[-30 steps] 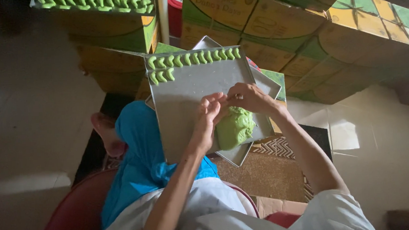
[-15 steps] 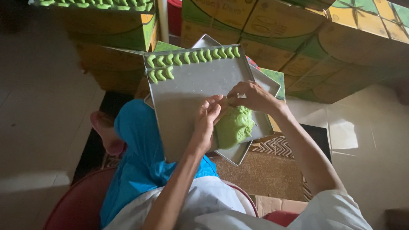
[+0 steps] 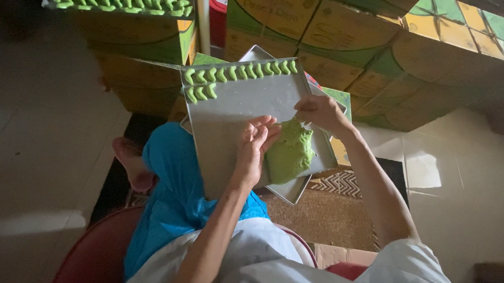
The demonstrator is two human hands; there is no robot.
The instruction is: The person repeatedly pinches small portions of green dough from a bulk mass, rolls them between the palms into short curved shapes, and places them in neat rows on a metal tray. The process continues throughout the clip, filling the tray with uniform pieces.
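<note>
Green dough lump [image 3: 289, 152] — right hand [image 3: 318, 111] grip pinched on it, left hand [image 3: 253, 148] open beside.

Dough lump [image 3: 289, 152] lies on tray [image 3: 233, 111], shaped pieces [image 3: 235, 74] along its far edge.

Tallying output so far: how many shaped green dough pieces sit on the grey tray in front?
14 curved dough pieces on the tray: 11 in the far-edge row, 3 starting a second row at its left end.

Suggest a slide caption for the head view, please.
Both hands work green dough over a metal tray.
</note>
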